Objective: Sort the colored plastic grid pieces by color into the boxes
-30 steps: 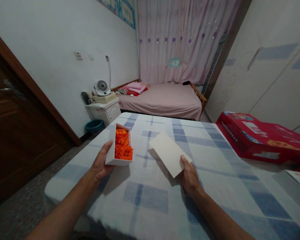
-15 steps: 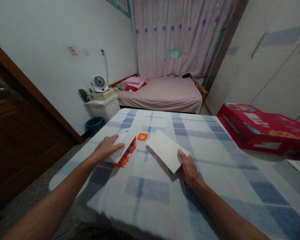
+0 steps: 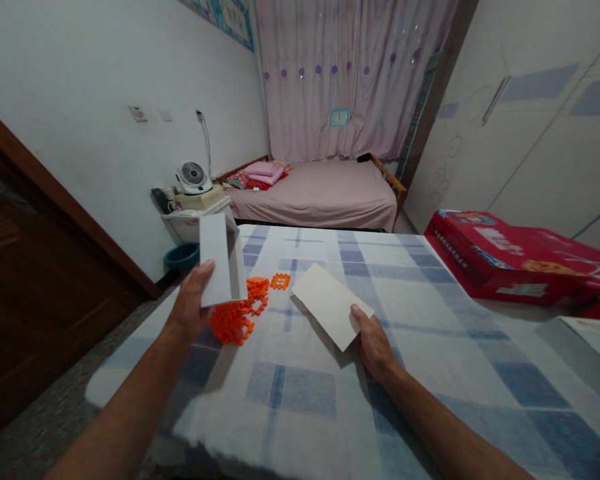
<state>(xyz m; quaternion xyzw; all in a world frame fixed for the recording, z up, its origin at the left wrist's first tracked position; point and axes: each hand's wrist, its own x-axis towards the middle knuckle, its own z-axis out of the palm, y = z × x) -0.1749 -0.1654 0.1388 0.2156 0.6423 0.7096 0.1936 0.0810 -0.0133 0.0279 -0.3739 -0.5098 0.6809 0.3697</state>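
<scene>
My left hand (image 3: 193,300) is closed on a white cardboard box (image 3: 216,260), held tilted on its side above the table with its open face turned to the right. Under and beside it lies a pile of orange plastic interlocking pieces (image 3: 233,323). One flat orange piece (image 3: 281,281) rests apart, a little to the right of the pile. My right hand (image 3: 375,337) grips a flat off-white rectangle (image 3: 330,303), perhaps a box lid, by its near right corner, thumb on top. Its underside is hidden.
A blue-and-white checked cloth (image 3: 295,393) covers the table. Large red boxes (image 3: 520,260) sit at the right, with a white box (image 3: 585,347) nearer me. Beyond the table stand a bed (image 3: 320,193) and a small cabinet bearing a white fan (image 3: 194,177).
My left hand has lifted the white box up and left off the orange pieces, uncovering the pile. My right hand keeps its hold on the off-white rectangle, and the view has shifted slightly.
</scene>
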